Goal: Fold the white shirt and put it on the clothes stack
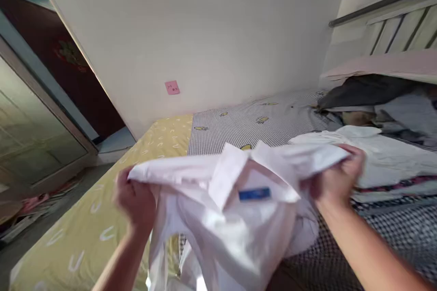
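A white collared shirt (218, 232) hangs stretched out between my two hands over the bed. Its pointed collar faces up in the middle, and a blue label (254, 194) shows inside the neck. On the left, my left hand (136, 202) grips one shoulder of the shirt, its fingers wrapped round the cloth. At the other shoulder, my right hand (337, 177) is closed on the fabric; both hands are slightly blurred. The lower part of the shirt drops toward me and runs out of the picture.
The bed has a yellow sheet (174, 138) and a checked sheet (225, 129). Folded white clothes (385, 159) lie at the right, with dark and grey clothes (368, 93) heaped behind. A pink note (172, 87) is on the wall. A doorway (51, 54) stands at the left.
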`<state>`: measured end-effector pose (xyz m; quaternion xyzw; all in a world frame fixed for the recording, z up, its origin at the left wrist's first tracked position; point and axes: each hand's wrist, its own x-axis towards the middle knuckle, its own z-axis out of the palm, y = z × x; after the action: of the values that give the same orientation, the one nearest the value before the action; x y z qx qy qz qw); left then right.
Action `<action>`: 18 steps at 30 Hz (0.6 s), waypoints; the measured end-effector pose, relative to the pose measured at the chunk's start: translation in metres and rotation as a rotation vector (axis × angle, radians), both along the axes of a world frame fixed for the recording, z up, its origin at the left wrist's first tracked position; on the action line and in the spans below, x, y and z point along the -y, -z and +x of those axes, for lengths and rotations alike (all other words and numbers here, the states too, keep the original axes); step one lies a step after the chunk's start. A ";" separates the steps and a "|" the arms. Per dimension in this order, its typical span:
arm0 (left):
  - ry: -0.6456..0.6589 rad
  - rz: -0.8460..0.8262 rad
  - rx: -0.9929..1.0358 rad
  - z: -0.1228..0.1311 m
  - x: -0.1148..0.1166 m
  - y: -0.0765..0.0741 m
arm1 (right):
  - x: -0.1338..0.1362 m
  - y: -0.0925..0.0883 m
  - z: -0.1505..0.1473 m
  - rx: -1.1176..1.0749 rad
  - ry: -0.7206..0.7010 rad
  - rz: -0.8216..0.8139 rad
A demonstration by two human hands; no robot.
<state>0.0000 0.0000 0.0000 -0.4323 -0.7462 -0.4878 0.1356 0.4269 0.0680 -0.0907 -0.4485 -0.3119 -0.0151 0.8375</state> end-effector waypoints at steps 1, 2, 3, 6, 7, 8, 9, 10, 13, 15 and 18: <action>0.053 -0.031 -0.017 0.001 -0.027 -0.010 | -0.025 -0.015 -0.017 0.053 -0.097 -0.110; 0.097 -0.067 -0.029 0.002 -0.052 -0.018 | -0.049 -0.029 -0.032 0.092 -0.193 -0.206; 0.148 -0.115 -0.042 0.003 -0.074 -0.024 | -0.070 -0.037 -0.046 0.154 -0.320 -0.319; 0.274 -0.333 -0.062 0.002 -0.113 -0.011 | -0.108 -0.028 -0.069 0.360 -0.708 -0.629; 0.298 -0.407 -0.059 0.000 -0.115 0.003 | -0.110 -0.013 -0.069 0.414 -0.824 -0.705; 0.315 -0.462 -0.062 -0.004 -0.113 0.022 | -0.109 0.006 -0.067 0.464 -0.921 -0.766; 0.325 -0.495 -0.068 -0.008 -0.106 0.044 | -0.103 0.028 -0.061 0.517 -0.965 -0.793; 0.338 -0.519 -0.082 -0.014 -0.097 0.069 | -0.095 0.050 -0.054 0.552 -0.958 -0.801; 0.383 -0.610 -0.042 -0.032 -0.056 0.138 | -0.060 0.105 -0.029 0.430 -0.843 -0.793; 0.377 -0.638 -0.001 -0.041 -0.030 0.170 | -0.035 0.124 -0.019 0.292 -0.793 -0.782; 0.287 -0.635 0.034 -0.040 -0.004 0.191 | -0.002 0.130 -0.025 0.296 -0.685 -0.890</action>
<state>-0.0400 0.0038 -0.1915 -0.5453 -0.7945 -0.2524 -0.0880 0.4021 0.0703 -0.2205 -0.6239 -0.5294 0.3269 0.4729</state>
